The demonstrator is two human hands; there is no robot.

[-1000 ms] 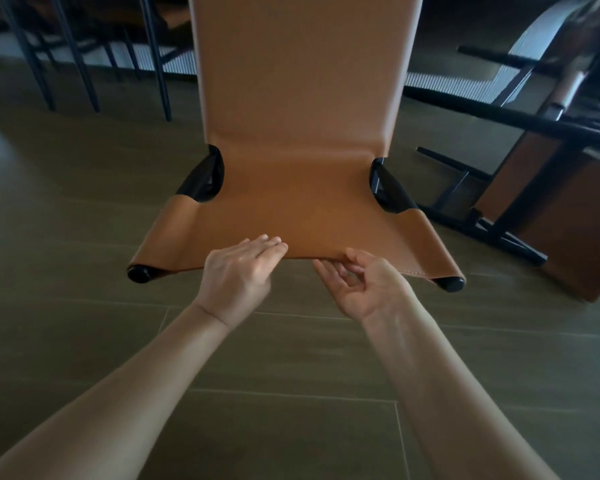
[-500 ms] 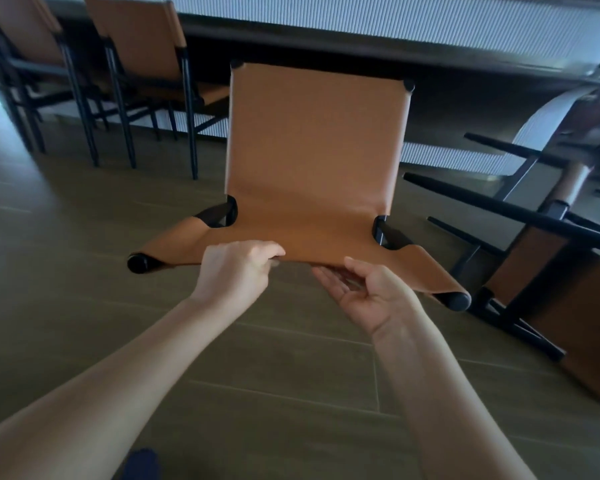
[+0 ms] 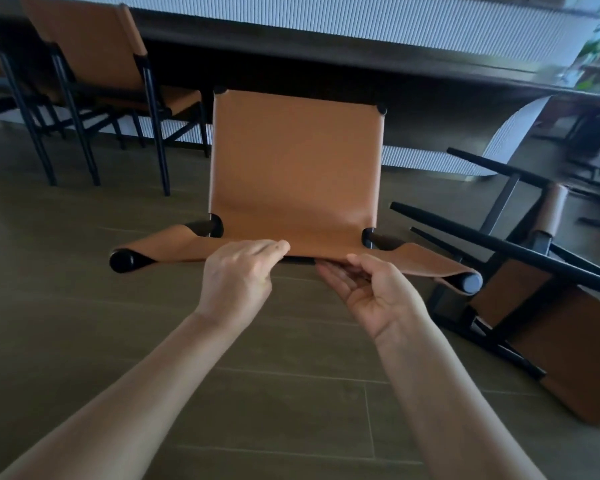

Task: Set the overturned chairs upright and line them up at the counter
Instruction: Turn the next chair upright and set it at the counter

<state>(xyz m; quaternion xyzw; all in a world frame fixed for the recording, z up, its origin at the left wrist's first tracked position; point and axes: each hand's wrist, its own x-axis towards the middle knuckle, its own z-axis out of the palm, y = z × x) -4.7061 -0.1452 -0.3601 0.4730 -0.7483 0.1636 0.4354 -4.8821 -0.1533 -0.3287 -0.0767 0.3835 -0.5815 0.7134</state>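
Chair upright, both hands grasping its seat edge: left hand over, right hand under; next, slide it to the counter.

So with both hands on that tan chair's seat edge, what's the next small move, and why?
Probably push the tan chair straight ahead toward the counter. It stands upright, facing the person, with the left hand on top of its front seat edge and the right hand under it, and floor shows between it and the counter. Another chair lies overturned to the right.
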